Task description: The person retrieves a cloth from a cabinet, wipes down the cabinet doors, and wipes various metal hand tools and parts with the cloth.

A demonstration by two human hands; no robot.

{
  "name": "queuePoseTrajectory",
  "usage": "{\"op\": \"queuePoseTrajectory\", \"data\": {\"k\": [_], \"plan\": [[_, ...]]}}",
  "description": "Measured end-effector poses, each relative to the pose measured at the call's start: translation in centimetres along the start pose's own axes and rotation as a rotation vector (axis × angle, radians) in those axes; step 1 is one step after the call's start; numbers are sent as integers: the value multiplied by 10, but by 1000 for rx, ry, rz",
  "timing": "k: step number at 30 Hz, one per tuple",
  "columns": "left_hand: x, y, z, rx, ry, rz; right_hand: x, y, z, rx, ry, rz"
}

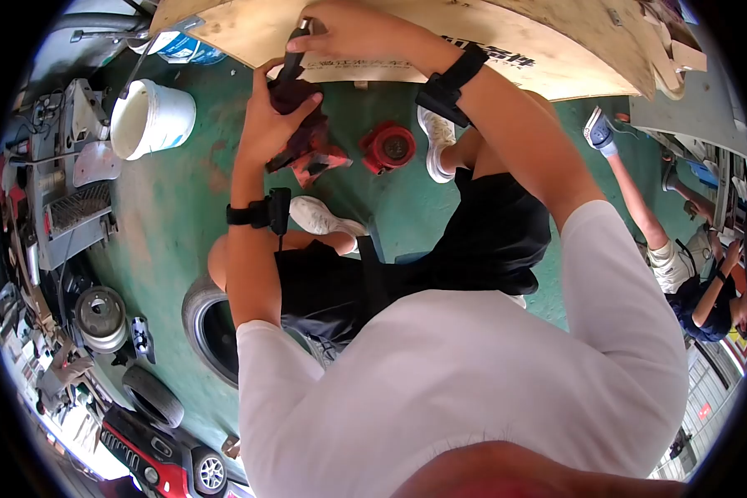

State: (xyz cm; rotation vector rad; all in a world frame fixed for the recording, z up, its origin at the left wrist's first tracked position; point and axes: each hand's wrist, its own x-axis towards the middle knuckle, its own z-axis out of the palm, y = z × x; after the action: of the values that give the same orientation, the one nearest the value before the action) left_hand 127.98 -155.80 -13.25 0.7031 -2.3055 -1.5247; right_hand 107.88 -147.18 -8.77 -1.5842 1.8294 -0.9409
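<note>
My left hand (274, 120) is closed around a dark red metal piece (311, 133) with a brighter red, leg-like lower end, held up over the green floor. Above it, my right hand (344, 37) has its fingers closed on a black-handled tool (292, 62) with a silvery end. The tool's lower end meets the top of the dark red piece beside my left hand; the exact contact is hidden. I cannot make out the exact kind of either thing. A round red part (388, 148) with a dark centre lies on the floor near my shoes.
A large wooden board (523, 41) with printed writing spans the front. White bucket (153, 120), metal shelving (75, 212), a wheel rim (100, 315) and tyres (203, 328) stand to the left. Another person (697, 282) sits at the right, one leg stretched out.
</note>
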Motion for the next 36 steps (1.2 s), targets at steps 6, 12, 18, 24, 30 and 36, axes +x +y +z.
{"op": "queuePoseTrajectory", "data": {"k": [6,12,18,24,30,36], "plan": [[-2,-2,10,-140,29,26,13,16,12,-214,184,-101],[-4,-2,0,-328,-13,-72,7,-2,10,28,134,-158],[-3,-4,-11,-318,-34,-20,-1,-21,-9,305,-113,19],[2,-2,-23,-139,-4,211,1,-19,-22,235,-173,-141],[0,3,-30,-120,-17,185,-2,-24,-8,211,-122,-162],[-6,-3,-28,44,-22,154,-16,-59,-16,244,-291,26]]}}
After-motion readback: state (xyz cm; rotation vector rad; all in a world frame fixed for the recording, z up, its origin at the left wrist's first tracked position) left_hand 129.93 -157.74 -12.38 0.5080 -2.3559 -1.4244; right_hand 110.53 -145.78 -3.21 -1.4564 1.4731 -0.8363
